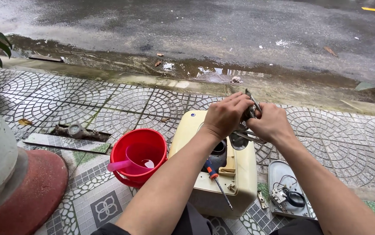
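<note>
While raised above the cream appliance casing (pixel 239 174), left hand (pixel 224 115) and right hand (pixel 271 124) closed together around a small metal part (pixel 252 104), touching each other. Below them, round opening (pixel 220 152) in the casing top. Screwdriver (pixel 217 180) lying on the casing, tip over its near edge. Red bucket (pixel 128 150) with a pink scoop (pixel 131 163) pressed against the casing's left side. Grey cover plate (pixel 278 172) with wires on the tiles just right. Free paving ahead up to the wet curb (pixel 152 80).
</note>
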